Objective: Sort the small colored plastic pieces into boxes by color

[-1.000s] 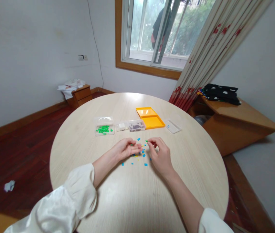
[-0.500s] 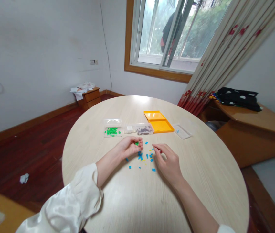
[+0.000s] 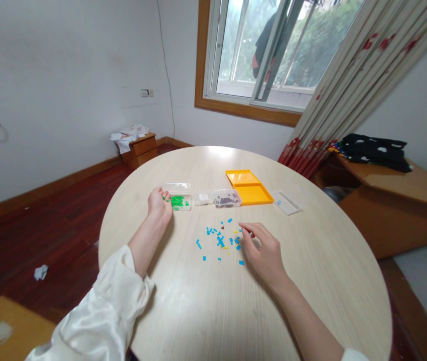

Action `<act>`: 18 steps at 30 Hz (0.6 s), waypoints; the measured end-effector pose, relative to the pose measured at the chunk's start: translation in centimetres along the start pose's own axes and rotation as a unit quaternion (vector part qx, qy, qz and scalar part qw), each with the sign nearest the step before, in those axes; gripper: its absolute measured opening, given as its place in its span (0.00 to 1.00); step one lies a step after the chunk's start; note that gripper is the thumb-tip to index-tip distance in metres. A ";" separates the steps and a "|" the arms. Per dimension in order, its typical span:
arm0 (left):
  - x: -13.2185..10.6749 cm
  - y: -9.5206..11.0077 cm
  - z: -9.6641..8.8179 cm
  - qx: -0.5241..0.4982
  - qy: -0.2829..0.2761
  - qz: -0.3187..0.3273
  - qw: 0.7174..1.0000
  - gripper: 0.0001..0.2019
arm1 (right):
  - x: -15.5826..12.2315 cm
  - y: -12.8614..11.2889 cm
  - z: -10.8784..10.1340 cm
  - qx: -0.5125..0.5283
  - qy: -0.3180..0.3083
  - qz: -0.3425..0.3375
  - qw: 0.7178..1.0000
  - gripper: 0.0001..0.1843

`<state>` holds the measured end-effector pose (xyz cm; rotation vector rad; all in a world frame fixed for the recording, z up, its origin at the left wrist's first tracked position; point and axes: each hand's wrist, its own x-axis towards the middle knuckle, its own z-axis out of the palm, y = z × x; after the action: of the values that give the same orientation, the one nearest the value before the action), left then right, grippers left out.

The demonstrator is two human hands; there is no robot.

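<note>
My left hand [image 3: 159,206] is at the left end of a clear plastic box [image 3: 183,208] of small green building bricks [image 3: 177,201]. Its palm is turned sideways and its fingers are curled, with bits of green at the fingertips. My right hand [image 3: 261,249] hovers at the right edge of scattered small blue bricks [image 3: 220,241], thumb and index finger close together. Something dark red shows between its fingers, too small to make out. A few yellow pieces [image 3: 226,247] and a small dark red piece [image 3: 223,227] lie among the blue ones.
Behind the bricks stand a small white-filled container [image 3: 201,199], a clear box of dark grey pieces [image 3: 227,200], an open orange case [image 3: 253,194] and a shallow clear tray [image 3: 287,204]. All rest on a round wooden table [image 3: 205,311].
My left hand has moved left and away from above the loose bricks to the box of green bricks, uncovering more blue pieces. My right hand has stayed nearly in place.
</note>
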<state>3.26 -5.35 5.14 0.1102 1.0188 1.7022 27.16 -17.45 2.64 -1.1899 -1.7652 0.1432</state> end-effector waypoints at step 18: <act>-1.6 -0.4 0.8 0.037 0.017 0.050 0.998 0.10 | 0.0 0.3 0.1 -0.007 -0.011 0.004 1.000 0.11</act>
<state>4.65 -6.21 6.05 0.1824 1.1182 1.7620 27.29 -17.30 2.41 -1.2102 -1.7832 0.1502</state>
